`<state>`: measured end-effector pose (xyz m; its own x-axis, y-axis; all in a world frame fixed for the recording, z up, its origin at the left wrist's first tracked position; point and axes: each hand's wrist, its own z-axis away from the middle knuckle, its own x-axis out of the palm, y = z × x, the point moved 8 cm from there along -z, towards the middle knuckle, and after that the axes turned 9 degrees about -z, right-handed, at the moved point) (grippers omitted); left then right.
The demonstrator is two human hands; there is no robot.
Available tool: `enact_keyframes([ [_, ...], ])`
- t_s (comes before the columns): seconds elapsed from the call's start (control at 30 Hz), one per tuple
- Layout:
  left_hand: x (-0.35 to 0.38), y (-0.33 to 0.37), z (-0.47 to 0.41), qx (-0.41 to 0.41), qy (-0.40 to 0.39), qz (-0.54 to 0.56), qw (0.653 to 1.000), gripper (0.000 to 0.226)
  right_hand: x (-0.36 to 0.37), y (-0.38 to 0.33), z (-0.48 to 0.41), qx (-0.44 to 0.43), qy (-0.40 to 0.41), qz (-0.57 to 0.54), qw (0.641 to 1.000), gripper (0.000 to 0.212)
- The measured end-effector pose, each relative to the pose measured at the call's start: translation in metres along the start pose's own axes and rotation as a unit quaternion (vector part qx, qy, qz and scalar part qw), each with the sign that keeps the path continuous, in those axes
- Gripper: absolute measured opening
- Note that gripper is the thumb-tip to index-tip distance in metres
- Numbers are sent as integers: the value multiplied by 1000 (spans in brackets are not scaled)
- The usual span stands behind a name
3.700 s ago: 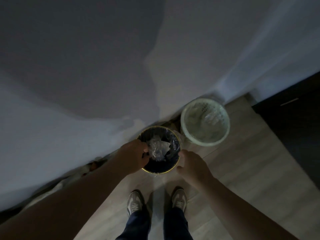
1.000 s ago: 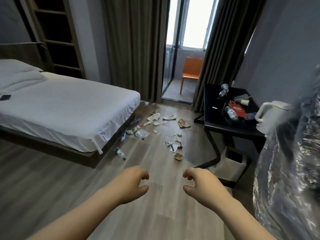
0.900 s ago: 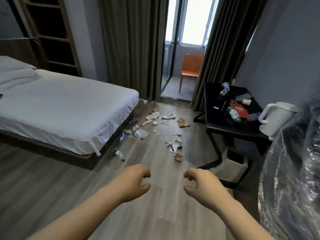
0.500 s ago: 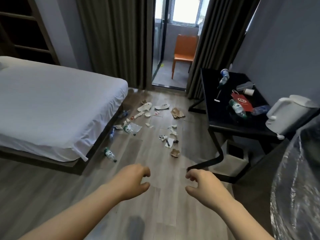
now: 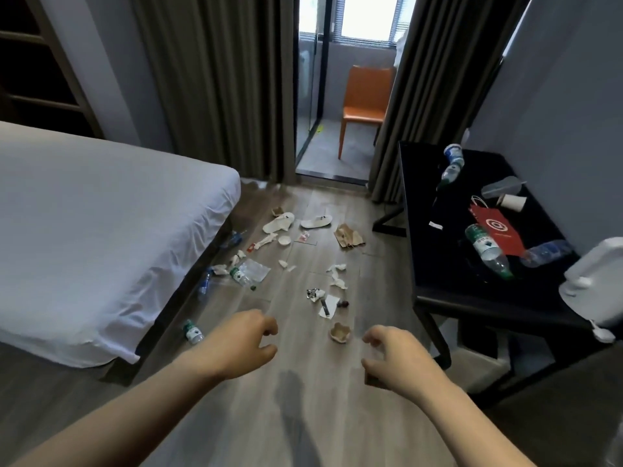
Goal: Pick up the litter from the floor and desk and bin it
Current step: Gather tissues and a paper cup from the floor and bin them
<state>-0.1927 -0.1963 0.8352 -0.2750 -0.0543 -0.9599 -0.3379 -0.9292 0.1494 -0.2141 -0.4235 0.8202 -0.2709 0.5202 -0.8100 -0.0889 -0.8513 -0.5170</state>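
Litter lies scattered on the wooden floor ahead: a crumpled brown cup (image 5: 340, 332), white paper scraps (image 5: 328, 305), a brown paper bag (image 5: 349, 235), plastic bottles (image 5: 241, 277) (image 5: 193, 331) by the bed. On the black desk (image 5: 421, 210) lie a red paper bag (image 5: 494, 232), bottles (image 5: 485, 249), and cups (image 5: 512, 201). My left hand (image 5: 241, 342) and my right hand (image 5: 394, 355) hang out in front of me, fingers loosely curled, holding nothing. No bin is in view.
A bed with a white sheet (image 5: 84, 224) fills the left. A white kettle (image 5: 596, 281) stands on the desk's near right corner. Dark curtains (image 5: 215, 79) frame a glass door to a balcony with an orange chair (image 5: 365, 99). White slippers (image 5: 315, 221) lie among the litter.
I turned away from the bins by the wall and now face the room; over the last second I moved forward toward the litter. The plastic-lined bin at right left the view. Both hands stay empty.
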Motion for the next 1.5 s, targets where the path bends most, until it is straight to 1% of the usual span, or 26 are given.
enact_keyframes([
  [0.13, 1, -2, -50, -11, -32, -10, 999, 34, -15, 11, -40, 13, -2, -11, 1000, 34],
  [0.33, -13, -13, -137, 30, -15, -25, 999, 32, -28, 29, -112, 41, -8, -21, 999, 36],
  [0.57, -8, -55, -246, 50, -56, -12, 997, 35, -30, 37, -207, 99, -5, -42, 994, 38],
  [0.7, -8, -80, -308, 78, -96, -10, 992, 36, -29, 37, -260, 137, -4, -44, 990, 41],
  [0.87, -6, -106, -379, 98, -116, -30, 988, 36, -25, 38, -318, 165, -5, -58, 984, 43],
  [0.97, 2, -112, -411, 94, -131, -17, 987, 34, -22, 48, -345, 187, -12, -62, 980, 43],
  [1.1, 16, -111, -451, 88, -151, -2, 985, 32, -23, 68, -385, 194, -20, -72, 978, 36],
  [1.3, 45, -108, -516, 43, -162, 5, 986, 31, -21, 112, -456, 204, -41, -95, 973, 32],
  [1.37, 63, -108, -540, 24, -161, 4, 987, 33, -15, 134, -485, 214, -45, -111, 969, 32],
  [1.5, 121, -110, -594, -1, -168, 5, 986, 38, 16, 188, -539, 236, -44, -137, 961, 41],
])
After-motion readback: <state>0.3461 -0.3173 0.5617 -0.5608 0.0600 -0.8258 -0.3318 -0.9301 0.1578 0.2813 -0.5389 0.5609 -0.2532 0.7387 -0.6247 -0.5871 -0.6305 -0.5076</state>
